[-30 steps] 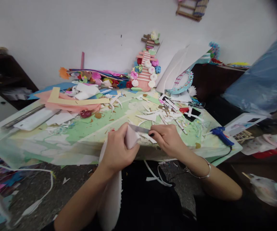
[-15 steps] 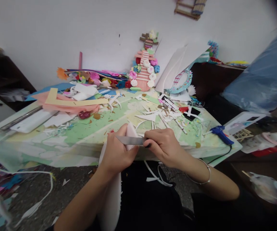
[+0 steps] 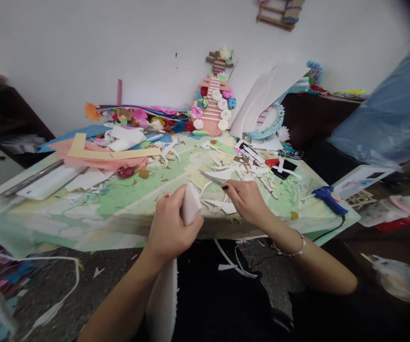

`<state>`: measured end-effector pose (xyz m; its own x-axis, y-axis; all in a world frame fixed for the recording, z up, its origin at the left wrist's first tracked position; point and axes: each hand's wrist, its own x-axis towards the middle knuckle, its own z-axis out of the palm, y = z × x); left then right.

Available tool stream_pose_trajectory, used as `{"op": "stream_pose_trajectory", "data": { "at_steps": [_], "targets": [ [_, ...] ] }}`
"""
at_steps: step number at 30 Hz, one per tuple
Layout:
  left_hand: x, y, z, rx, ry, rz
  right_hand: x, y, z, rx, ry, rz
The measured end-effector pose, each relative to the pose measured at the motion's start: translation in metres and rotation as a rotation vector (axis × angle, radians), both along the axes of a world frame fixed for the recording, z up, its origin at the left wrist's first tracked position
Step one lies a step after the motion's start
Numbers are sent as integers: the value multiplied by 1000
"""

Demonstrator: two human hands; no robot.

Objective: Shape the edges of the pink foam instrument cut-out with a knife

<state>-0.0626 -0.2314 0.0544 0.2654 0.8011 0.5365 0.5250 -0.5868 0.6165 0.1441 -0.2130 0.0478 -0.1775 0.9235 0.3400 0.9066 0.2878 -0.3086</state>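
My left hand (image 3: 172,225) is wrapped round the upper end of a long white foam piece (image 3: 191,204). Below the hand, the rest of the foam runs down past my forearm toward my lap, its edge rough. My right hand (image 3: 249,202) grips a knife (image 3: 212,178) by its handle, which the fingers mostly cover. The narrow grey blade points left and away from me, apart from the foam, over the table's front part. White offcuts (image 3: 222,205) lie on the table just beyond the two hands.
A blue glue gun (image 3: 329,198) lies at the table's right edge, its cord hanging down. Scraps and pens (image 3: 249,153) litter the middle. At the back stands a pink guitar-shaped craft (image 3: 212,114) with paper flowers. A cream L-shaped strip (image 3: 116,154) lies on the left.
The knife has come off the foam's end and moved up and to the right with my right hand. A white offcut now lies at the table's front edge. My left hand keeps its hold.
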Motion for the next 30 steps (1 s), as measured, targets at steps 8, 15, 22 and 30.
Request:
{"op": "stream_pose_trajectory", "data": {
  "at_steps": [8, 15, 22, 30],
  "targets": [
    [-31, 18, 40, 70, 398, 326, 46, 66, -32, -275, -207, -370],
    [-6, 112, 59, 209, 920, 438, 41, 131, -40, -319, -138, -398],
    [50, 192, 49, 186, 861, 373, 50, 196, -23, -250, -89, -422],
    [84, 252, 38, 141, 637, 384, 135, 192, -47, -324, -116, -619]
  ]
}}
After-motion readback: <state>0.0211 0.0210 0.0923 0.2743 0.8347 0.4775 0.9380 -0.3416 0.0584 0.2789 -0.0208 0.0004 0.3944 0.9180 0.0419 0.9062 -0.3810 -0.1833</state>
